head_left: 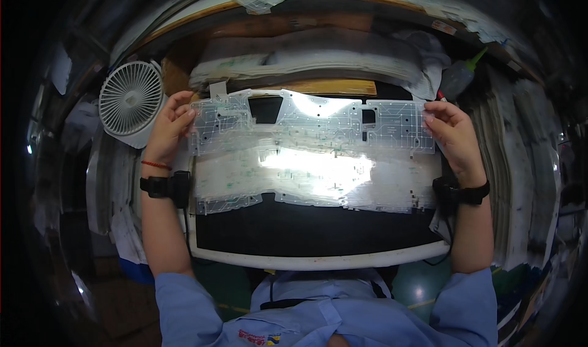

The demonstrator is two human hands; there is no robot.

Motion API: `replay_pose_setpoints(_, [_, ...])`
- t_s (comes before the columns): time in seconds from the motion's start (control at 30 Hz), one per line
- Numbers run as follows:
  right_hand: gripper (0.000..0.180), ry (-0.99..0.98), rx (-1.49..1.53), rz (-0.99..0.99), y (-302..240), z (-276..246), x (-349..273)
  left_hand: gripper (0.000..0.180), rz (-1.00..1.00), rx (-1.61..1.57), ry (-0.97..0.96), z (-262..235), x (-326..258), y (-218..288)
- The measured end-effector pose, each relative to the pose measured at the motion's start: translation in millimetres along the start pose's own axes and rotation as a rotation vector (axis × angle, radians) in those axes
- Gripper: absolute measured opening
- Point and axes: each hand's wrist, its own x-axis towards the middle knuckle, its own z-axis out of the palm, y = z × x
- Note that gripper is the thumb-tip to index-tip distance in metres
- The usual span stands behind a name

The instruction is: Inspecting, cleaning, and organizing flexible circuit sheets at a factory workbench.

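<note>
A clear film sheet printed with fine circuit lines (pixel 392 123) spans between my two hands, with angular cut-outs along its upper part. My left hand (pixel 171 130) pinches its upper left edge between thumb and fingers. At the opposite end, my right hand (pixel 455 138) grips the upper right edge the same way. Under and just nearer than this sheet lies a stack of similar clear films (pixel 239 172), strongly glaring in the middle. The stack rests on a black work surface (pixel 318 232). Where the held sheet ends and the stack begins is partly lost in reflections.
A white fan (pixel 131 99) stands at the far left. Behind the films are a wooden strip (pixel 334 89) and a thick pile of sheets (pixel 306 56). A bottle with a green nozzle (pixel 459 74) is at the back right. More sheet stacks (pixel 511 169) line the right side.
</note>
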Motion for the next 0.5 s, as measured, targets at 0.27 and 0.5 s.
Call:
replay_pose_setpoints(0.27, [0.021, 0.029, -0.209, -0.029, -3.8, 1.7, -0.2, 0.017, -0.044, 0.065, 0.020, -10.6, 3.8, -10.0])
replay_pose_setpoints(0.5, [0.025, -0.008, -0.132, -0.046, 6.0, -5.4, 4.3, 0.021, -0.067, 0.135, 0.020, -16.6, 1.6, -7.5])
